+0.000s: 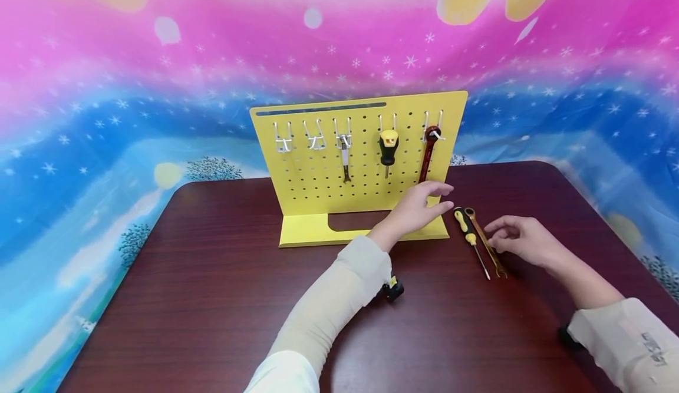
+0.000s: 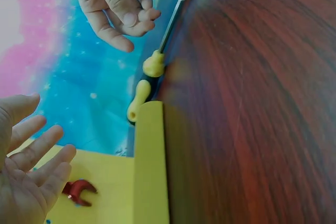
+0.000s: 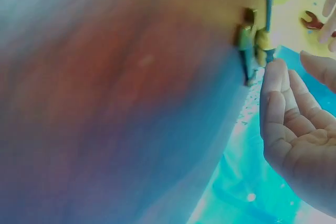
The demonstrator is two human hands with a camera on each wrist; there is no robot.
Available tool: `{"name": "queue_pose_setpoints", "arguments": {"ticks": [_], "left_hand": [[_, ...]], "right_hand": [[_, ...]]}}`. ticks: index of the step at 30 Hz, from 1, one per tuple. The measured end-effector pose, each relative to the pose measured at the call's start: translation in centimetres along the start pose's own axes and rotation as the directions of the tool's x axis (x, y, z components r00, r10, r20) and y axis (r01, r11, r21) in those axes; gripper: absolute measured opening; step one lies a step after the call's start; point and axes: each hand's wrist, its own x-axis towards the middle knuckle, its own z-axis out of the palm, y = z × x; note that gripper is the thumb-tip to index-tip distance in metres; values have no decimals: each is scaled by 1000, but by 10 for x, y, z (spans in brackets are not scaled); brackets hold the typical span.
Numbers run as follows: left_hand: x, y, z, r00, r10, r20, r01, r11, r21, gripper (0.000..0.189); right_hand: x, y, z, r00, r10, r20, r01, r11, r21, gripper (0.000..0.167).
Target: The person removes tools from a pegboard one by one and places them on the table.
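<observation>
My left hand is in front of the lower right of the yellow pegboard, fingers extended and nothing held. Just above it hangs a red wrench, whose open end shows beside the hand in the left wrist view. My right hand hovers by a gold-coloured wrench on the table, its fingers loosely bent around nothing. Alongside that wrench lies a yellow and black screwdriver, its shaft pointing toward me. In the right wrist view the right palm holds nothing.
On the pegboard's hooks hang a small wrench and a stubby yellow and black screwdriver. More white hooks are at its left. A dark wooden table bears everything, and a patterned cloth stands behind.
</observation>
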Motion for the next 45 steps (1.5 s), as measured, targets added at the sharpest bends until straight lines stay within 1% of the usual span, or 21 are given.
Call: {"name": "queue_pose_setpoints", "arguments": {"ticks": [3, 9, 14, 17, 21, 23, 27, 30, 33, 35, 39, 42, 45], "left_hand": [[-6, -2, -8, 1000, 0, -28, -1, 999, -32, 39], [-20, -6, -27, 995, -3, -103, -5, 998, -69, 37], [-32, -13, -44, 987, -43, -153, 28, 994, -102, 35], [-39, -18, -52, 982, -48, -183, 26, 993, -119, 35], [-50, -21, -61, 975, -49, -218, 25, 993, -112, 34], [-56, -22, -66, 972, -51, -230, 27, 994, -106, 33], [-69, -25, -80, 962, -51, -269, 24, 995, -100, 31], [-78, -30, -92, 946, -50, -320, 24, 996, -85, 29], [-86, -35, -105, 929, -64, -364, 34, 996, -88, 29], [-90, -37, -114, 915, -84, -395, 50, 994, -94, 28], [-96, -41, -128, 876, -107, -469, 74, 993, -90, 26], [-98, -43, -136, 850, -102, -517, 70, 994, -81, 24], [-98, -42, -142, 833, -86, -547, 54, 996, -74, 23]], "right_hand": [[3, -7, 1, 1000, -18, -14, 18, 1000, 11, 32], [8, -21, 8, 998, -45, -31, 47, 998, 51, 33], [12, -34, 14, 997, -67, -40, 69, 996, 60, 34], [16, -42, 19, 995, -83, -50, 87, 993, 84, 34], [23, -52, 27, 995, -88, -51, 93, 989, 119, 33], [26, -57, 32, 995, -87, -53, 93, 989, 119, 33], [35, -69, 41, 993, -110, -48, 117, 981, 158, 33], [41, -81, 48, 989, -142, -49, 149, 967, 209, 31], [48, -92, 55, 985, -162, -53, 170, 954, 249, 32], [52, -99, 60, 984, -169, -59, 179, 948, 262, 32], [63, -113, 71, 982, -175, -72, 188, 939, 287, 33], [71, -123, 80, 980, -176, -89, 195, 927, 319, 34], [78, -135, 88, 974, -190, -126, 223, 909, 352, 34]]}}
